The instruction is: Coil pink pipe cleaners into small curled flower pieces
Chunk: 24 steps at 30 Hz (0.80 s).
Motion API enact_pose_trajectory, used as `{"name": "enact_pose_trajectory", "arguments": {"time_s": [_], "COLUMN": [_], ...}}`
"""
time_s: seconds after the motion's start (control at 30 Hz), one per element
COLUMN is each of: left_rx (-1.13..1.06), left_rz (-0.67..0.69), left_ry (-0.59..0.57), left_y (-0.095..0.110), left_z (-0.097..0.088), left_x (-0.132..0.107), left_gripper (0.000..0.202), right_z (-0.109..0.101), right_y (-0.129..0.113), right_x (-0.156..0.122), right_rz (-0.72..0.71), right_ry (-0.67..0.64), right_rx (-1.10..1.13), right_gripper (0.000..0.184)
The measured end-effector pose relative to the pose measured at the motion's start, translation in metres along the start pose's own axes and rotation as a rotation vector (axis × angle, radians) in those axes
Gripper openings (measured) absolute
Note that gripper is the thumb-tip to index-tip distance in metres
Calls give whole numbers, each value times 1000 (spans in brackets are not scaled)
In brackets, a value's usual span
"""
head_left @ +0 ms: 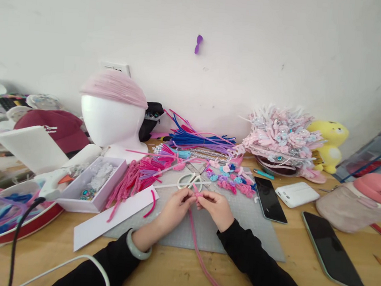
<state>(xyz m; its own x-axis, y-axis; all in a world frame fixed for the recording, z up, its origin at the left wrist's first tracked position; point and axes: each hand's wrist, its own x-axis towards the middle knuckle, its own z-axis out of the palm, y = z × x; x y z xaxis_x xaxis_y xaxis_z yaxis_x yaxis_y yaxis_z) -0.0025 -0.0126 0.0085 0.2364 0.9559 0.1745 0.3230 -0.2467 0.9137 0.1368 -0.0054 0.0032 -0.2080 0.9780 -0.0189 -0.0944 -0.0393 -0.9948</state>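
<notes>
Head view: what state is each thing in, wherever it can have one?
Left hand: grip closed on the pink strand
Right hand: grip closed on the same strand
Pink strand: pinched, trailing off the bottom edge
Scissors: not held, blades apparently parted
Box: open, contents showing
Head form: upright, top covered in pink
Near phone: screen dark
Far phone: screen dark
</notes>
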Motion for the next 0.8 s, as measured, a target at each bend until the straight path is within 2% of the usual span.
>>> {"name": "enact_pose_trajectory", "arguments": {"time_s": [0.17,0.3,0.33,0.4,0.53,0.63,0.8], "left_rx": [-368,-650,-635,-474,-123,-7,104], "left_rz": [-193,-272,-278,-249,-74,14,89], "left_ry": [-85,-152,-161,-135,-27,-31,-33], "left_y": [2,4,4,3,0,-1,3], "left_z": [5,7,7,7,5,2,-1], "left_x": [0,-2,-2,-2,0,1,1], "left_gripper": [25,22,21,20,18,19,19], "right_z": [0,-1,-1,-2,-1,-1,-1], "right_y": [0,0,0,-1,-6,-7,-2], "right_x": [0,0,0,0,0,0,-1], "right_rz": [-78,-134,-133,-100,-47,-47,-80], "right_ry": [49,46,49,64,99,80,57], "right_rx": [-110,-160,-167,-161,-123,-113,-129], "right_gripper": [11,8,8,8,11,14,13]}}
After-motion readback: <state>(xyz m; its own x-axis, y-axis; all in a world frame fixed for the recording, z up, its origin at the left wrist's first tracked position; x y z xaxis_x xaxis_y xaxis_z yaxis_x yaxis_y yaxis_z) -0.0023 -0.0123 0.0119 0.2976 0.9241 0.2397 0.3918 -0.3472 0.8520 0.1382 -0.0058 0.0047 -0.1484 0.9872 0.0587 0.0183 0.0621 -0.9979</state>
